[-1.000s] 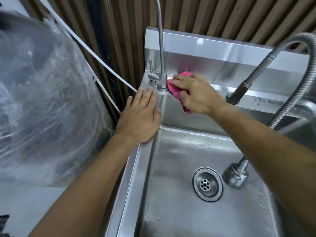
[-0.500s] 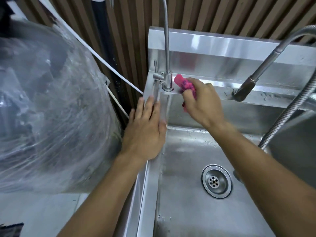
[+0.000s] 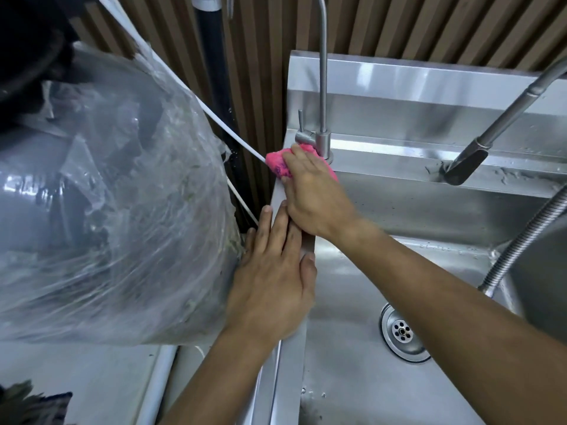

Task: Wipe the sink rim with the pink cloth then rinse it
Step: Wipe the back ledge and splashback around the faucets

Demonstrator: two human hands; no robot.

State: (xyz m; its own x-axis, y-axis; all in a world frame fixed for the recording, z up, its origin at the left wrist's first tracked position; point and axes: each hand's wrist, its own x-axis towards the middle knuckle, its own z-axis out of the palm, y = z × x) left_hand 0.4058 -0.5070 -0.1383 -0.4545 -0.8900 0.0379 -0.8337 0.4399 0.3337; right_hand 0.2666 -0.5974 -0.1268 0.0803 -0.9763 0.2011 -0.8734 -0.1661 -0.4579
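My right hand [image 3: 316,194] presses the pink cloth [image 3: 276,162] onto the back-left corner of the steel sink's rim [image 3: 291,375], just left of the thin tap's base [image 3: 323,142]. Most of the cloth is hidden under my fingers; its left end sticks out over the rim's outer edge. My left hand [image 3: 273,280] lies flat, fingers together, on the left rim just in front of the right hand, holding nothing. The two hands touch at the fingertips.
A large clear plastic bag [image 3: 116,185] full of waste bulges against the sink's left side. A flexible spray hose [image 3: 521,240] and its dark handle [image 3: 466,164] hang over the basin at the right. The drain [image 3: 402,331] sits in the basin floor. A white cable [image 3: 214,118] runs behind.
My right hand has carried the pink cloth from the right of the thin tap around to its left, onto the rim's corner. My left hand has stayed flat on the left rim.
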